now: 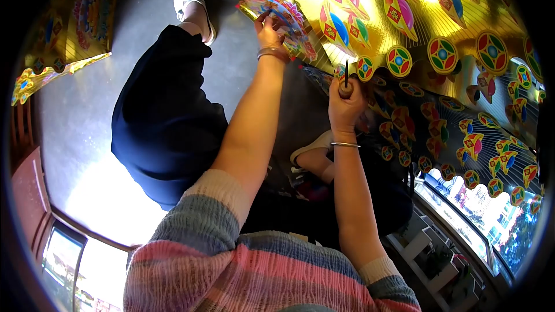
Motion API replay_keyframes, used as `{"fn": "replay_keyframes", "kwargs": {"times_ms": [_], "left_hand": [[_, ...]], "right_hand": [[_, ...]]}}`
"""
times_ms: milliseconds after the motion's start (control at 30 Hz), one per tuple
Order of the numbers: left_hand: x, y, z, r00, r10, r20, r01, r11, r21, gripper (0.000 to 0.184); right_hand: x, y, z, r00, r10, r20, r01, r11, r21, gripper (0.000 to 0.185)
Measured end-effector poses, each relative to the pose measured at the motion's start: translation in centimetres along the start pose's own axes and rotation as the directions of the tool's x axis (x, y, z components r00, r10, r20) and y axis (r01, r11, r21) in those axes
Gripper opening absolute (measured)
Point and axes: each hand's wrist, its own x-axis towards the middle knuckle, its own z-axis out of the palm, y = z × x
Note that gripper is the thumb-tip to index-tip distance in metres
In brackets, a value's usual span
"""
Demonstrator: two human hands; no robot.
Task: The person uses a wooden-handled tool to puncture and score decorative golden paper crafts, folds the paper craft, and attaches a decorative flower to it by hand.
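My left hand (270,33) is on a colourful printed paper panel (293,20), fingers bent at its near side. The panel has a shiny gold border and hangs off the edge of a large gold foil paper piece (361,29). My right hand (347,104) is closed around the wooden handle (346,89) of an awl (346,70). Its thin dark point sticks up past my fist, just beside the foil's lower edge. Round red-and-green paper discs (399,60) line that edge, close to my right hand.
More gold decorated paper (92,29) stands at the upper left. My knee in dark trousers (165,115) is between it and my left arm. Grey floor (144,0) lies below. Window frames (75,254) appear at lower left, and white box-like shapes (430,245) at lower right.
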Motion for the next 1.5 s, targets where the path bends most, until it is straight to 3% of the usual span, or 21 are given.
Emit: {"fn": "replay_keyframes", "kwargs": {"times_ms": [300, 400, 433, 467, 533, 600, 667, 733, 800, 900, 1000, 1133, 1167, 1267, 1433, 1500], "left_hand": [[0.7, 0.8, 0.5, 0.999, -0.004, 0.044, 0.004, 1.000, -0.019, 0.027], [2.1, 1.2, 1.1, 0.977, 0.209, 0.041, -0.206, 0.977, -0.056, 0.035], [2.6, 1.5, 1.4, 0.938, 0.348, 0.006, -0.346, 0.934, -0.089, 0.052], [4.1, 1.5, 1.2, 0.845, 0.533, -0.039, -0.523, 0.840, 0.146, 0.064], [2.7, 4.0, 2.0, 0.655, 0.755, 0.031, -0.734, 0.626, 0.262, 0.070], [3.6, 5.8, 1.4, 0.567, 0.811, 0.142, -0.813, 0.524, 0.254, 0.071], [3.7, 7.4, 0.7, 0.543, 0.827, 0.147, -0.831, 0.502, 0.240, 0.062], [2.4, 8.4, 0.4, 0.646, 0.732, 0.214, -0.731, 0.675, -0.102, 0.051], [2.1, 9.3, -0.3, 0.695, 0.688, 0.207, -0.688, 0.721, -0.087, 0.028], [1.5, 10.6, -1.0, 0.657, 0.704, 0.269, -0.715, 0.695, -0.073, 0.017], [-2.6, 11.7, 1.6, 0.607, 0.657, 0.447, -0.736, 0.677, 0.003, 0.013], [-6.9, 14.6, 5.2, 0.425, 0.694, 0.582, -0.904, 0.364, 0.226, 0.014], [-8.1, 15.4, 6.0, 0.375, 0.695, 0.613, -0.926, 0.303, 0.224, 0.014], [-10.9, 17.2, 8.5, 0.298, 0.704, 0.645, -0.950, 0.152, 0.273, 0.014], [-10.0, 19.2, 9.1, 0.681, 0.463, 0.567, -0.681, 0.117, 0.723, 0.030], [-8.0, 19.1, 8.0, 0.714, 0.431, 0.552, -0.631, 0.054, 0.774, 0.029]], "right_hand": [[0.9, 0.4, -0.3, 0.999, -0.010, 0.053, 0.010, 1.000, -0.016, 0.016], [1.0, 0.6, -0.5, 0.997, -0.033, 0.067, 0.035, 0.999, -0.028, 0.016], [1.0, 0.6, -0.6, 0.997, -0.038, 0.071, 0.040, 0.999, -0.025, 0.017], [0.7, 0.8, -0.7, 0.996, -0.053, 0.070, 0.056, 0.997, -0.046, 0.017], [0.2, 1.3, -0.9, 0.994, -0.079, 0.072, 0.085, 0.993, -0.086, 0.018], [-0.1, 0.8, -1.1, 0.997, -0.048, 0.068, 0.052, 0.997, -0.061, 0.018], [-0.5, 0.1, -1.1, 0.998, -0.038, 0.049, 0.040, 0.998, -0.041, 0.018], [-1.0, -0.7, -1.5, 0.999, -0.043, 0.013, 0.044, 0.998, -0.037, 0.018], [-1.1, -0.7, -1.6, 0.997, -0.080, -0.022, 0.079, 0.995, -0.065, 0.018], [-1.0, 0.1, -2.4, 0.994, -0.071, -0.079, 0.065, 0.995, -0.078, 0.018], [1.3, 1.4, -7.2, 0.980, -0.082, -0.179, 0.079, 0.997, -0.027, 0.022], [5.9, 1.8, -13.3, 0.964, -0.085, -0.253, 0.108, 0.991, 0.077, 0.020], [7.3, 0.9, -14.5, 0.931, -0.164, -0.327, 0.165, 0.986, -0.024, 0.016], [11.7, 2.9, -16.1, 0.956, -0.052, -0.287, 0.060, 0.998, 0.018, 0.025], [17.4, 3.7, -13.9, 0.995, 0.011, -0.098, -0.017, 0.998, -0.059, 0.037], [18.4, 4.4, -12.3, 1.000, 0.018, -0.021, -0.020, 0.996, -0.082, 0.037]]}}
